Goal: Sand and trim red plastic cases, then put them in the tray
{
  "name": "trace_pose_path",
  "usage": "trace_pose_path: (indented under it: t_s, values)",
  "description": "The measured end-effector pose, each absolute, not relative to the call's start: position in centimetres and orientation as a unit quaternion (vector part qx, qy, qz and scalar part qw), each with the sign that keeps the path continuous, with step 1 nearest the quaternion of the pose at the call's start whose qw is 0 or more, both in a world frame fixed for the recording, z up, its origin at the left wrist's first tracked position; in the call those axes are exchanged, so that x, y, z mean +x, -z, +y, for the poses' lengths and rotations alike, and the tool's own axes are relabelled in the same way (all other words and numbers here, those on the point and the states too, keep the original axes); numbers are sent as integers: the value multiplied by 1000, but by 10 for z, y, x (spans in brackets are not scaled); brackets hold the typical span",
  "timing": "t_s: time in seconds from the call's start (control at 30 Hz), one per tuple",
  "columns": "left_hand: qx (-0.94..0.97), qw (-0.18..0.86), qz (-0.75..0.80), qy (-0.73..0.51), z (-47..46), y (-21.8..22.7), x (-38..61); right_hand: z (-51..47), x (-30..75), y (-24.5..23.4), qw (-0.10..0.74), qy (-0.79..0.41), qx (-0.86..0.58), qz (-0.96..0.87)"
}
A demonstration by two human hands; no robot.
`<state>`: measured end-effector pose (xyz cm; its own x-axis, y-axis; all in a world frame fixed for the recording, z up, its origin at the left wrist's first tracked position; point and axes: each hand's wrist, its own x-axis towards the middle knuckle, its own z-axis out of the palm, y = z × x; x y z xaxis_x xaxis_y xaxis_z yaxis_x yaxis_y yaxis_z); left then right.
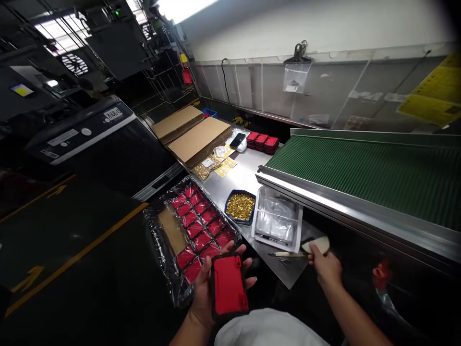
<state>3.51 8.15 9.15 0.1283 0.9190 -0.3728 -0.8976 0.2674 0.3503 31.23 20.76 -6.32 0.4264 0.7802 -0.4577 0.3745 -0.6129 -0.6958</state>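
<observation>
My left hand (pixel 202 294) holds a red and black phone-case-like piece (pixel 229 286), its red face turned up, with fingers wrapped around both sides. At the table's near corner, my right hand (pixel 328 270) pinches a flat, off-white rounded piece (pixel 321 244); its exact kind is unclear. Just left of that hand lies a thin tool with a pale handle (pixel 290 254). A white tray (pixel 298 226) with clear plastic packets stands behind the tool. Beyond my left hand, a plastic-lined box (pixel 158 250) contains rows of red pieces (pixel 201 240) and a strip of brown cardboard.
A blue bin (pixel 248 222) of small gold-coloured parts sits mid-table. Farther back are cardboard boxes (pixel 200 139), a bag of gold parts (pixel 202 169), yellow sticker sheets (pixel 226 167), a phone (pixel 237 140) and stacked red pieces (pixel 262 141). A green conveyor (pixel 360 173) borders the right side.
</observation>
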Motion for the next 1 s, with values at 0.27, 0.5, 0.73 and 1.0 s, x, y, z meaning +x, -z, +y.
trace_pose_path:
  t_s: [0.27,0.5,0.73,1.0]
  values:
    - [-22,804,318,-502,91,-103,18,122,214,-112,373,-606,-419,-565]
    - [-4,791,375,-484,89,-118,-13,116,177,-141,323,-502,-322,-735]
    - [-8,790,365,-493,76,-116,-27,102,158,-136,317,-491,-304,-753]
    - [-25,764,370,-527,73,-116,-24,101,163,-127,332,-540,-371,-678]
